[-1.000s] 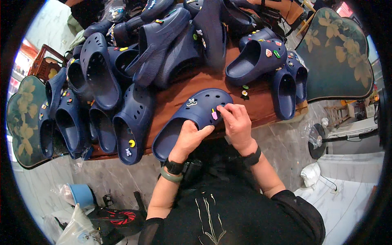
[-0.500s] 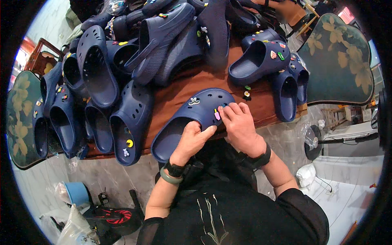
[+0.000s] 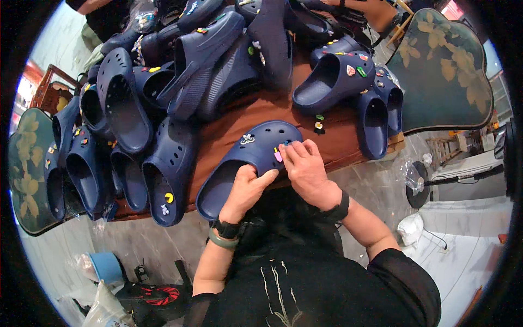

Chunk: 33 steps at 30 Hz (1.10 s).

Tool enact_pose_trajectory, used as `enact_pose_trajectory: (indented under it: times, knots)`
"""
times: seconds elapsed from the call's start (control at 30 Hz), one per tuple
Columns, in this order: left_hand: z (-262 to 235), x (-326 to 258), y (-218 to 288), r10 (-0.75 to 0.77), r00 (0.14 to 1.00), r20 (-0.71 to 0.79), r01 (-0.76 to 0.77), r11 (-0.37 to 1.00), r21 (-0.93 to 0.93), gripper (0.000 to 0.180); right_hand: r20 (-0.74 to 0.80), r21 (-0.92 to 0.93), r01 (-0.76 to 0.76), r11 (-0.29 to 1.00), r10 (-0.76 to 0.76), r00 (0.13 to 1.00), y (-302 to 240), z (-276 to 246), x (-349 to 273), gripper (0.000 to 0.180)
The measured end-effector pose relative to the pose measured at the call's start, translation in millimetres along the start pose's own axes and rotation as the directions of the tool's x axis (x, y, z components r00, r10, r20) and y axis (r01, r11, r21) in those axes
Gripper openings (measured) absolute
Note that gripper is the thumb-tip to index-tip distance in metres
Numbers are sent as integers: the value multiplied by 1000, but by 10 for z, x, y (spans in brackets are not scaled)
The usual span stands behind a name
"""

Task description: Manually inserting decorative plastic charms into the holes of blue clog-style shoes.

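Observation:
A navy blue clog (image 3: 260, 143) lies tilted in front of me, its toe up and to the right. My left hand (image 3: 243, 191) grips it at the foot opening, with the fingers inside and the thumb along the edge. Closed fingertips of my right hand (image 3: 309, 173) press a small bluish shoe charm (image 3: 287, 142) against the toe's side; the fingers hide most of it. Beside it a pink and yellow popsicle charm (image 3: 278, 155) sits on the clog. A white charm (image 3: 247, 139) is fixed farther left on the toe.
Several navy clogs (image 3: 126, 117) are heaped to the left and back, others (image 3: 332, 82) at the right. Two loose charms (image 3: 318, 125) lie on the brown cloth (image 3: 223, 136). Dark chair backs with leaf patterns (image 3: 441, 71) flank the table. A blue bucket (image 3: 106, 267) stands lower left.
The clog and both hands appear slightly farther left, as most of the view has shifted. My grip stays the same, with the right fingertips still at the bluish charm.

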<state>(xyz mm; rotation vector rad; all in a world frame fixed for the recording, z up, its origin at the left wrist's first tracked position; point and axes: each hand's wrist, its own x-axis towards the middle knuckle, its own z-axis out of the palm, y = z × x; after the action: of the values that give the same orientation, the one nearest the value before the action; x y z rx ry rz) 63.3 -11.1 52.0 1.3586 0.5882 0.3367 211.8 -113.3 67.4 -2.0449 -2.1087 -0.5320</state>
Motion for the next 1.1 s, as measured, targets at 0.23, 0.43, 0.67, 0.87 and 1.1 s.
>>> enact_pose_trajectory:
  times: [0.23,0.43,0.67,0.87,1.1]
  knots:
    - [-15,12,-71,30,999,14,-31,999,44,34,45,27,11,1000,-13,999,-1,13,26,46]
    - [50,-69,-189,120,991,52,-113,985,-131,38,-137,171,-7,985,31,990,27,3,-161,45]
    - [42,102,-487,236,970,58,-242,960,143,32,-38,680,-103,726,175,984,434,53,51,4]
    - [9,53,-229,187,981,60,-196,946,257,37,285,743,-370,558,236,929,820,312,105,40]
    - [43,49,-232,151,988,-18,-146,977,153,30,573,806,-589,66,166,803,587,132,303,62]
